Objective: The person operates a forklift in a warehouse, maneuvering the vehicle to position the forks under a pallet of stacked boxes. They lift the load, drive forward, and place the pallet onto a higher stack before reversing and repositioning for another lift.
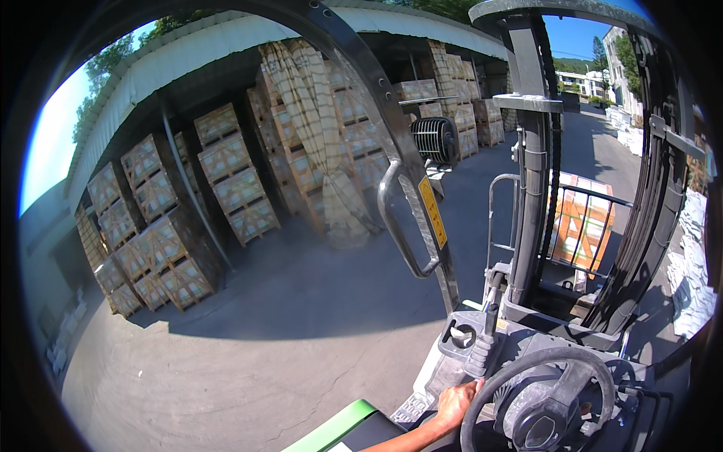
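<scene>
The left hand (456, 403) is seen at five o'clock, its fingers bent at the rim of the black steering wheel (538, 429), at about nine o'clock on that wheel (whether the rim is fully clasped cannot be told). The right hand cannot be made out, so its state cannot be told. At one o'clock from the left hand, a ribbed lever (480, 354) is mounted. At three o'clock, an orange-framed crate (586, 218) is seen through the forklift mast (531, 158); at nine o'clock, stacked crates (167, 245) are sheltered by a roof (188, 75)
</scene>
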Tool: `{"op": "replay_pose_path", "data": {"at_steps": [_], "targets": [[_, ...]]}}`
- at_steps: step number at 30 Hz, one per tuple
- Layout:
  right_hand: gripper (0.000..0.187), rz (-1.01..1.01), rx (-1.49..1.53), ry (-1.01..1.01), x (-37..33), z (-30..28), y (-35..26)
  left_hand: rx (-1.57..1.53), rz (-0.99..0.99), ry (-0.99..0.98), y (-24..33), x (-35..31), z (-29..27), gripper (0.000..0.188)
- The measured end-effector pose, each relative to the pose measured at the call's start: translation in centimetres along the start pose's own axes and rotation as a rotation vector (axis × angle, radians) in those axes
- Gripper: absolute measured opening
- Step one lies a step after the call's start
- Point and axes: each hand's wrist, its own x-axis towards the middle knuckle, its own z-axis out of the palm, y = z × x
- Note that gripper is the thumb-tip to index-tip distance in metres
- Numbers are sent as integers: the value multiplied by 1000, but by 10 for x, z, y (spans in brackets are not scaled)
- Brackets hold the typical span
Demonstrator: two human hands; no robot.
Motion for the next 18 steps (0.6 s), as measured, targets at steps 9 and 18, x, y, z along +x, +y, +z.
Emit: {"op": "replay_pose_path", "data": {"at_steps": [9,18], "targets": [[19,9,-133,-178,2,11,8,-37,-53,-68,3,9,-10,51],[21,-17,-142,-126,3,9,-1,-61,92,-17,11,50,-24,42]]}}
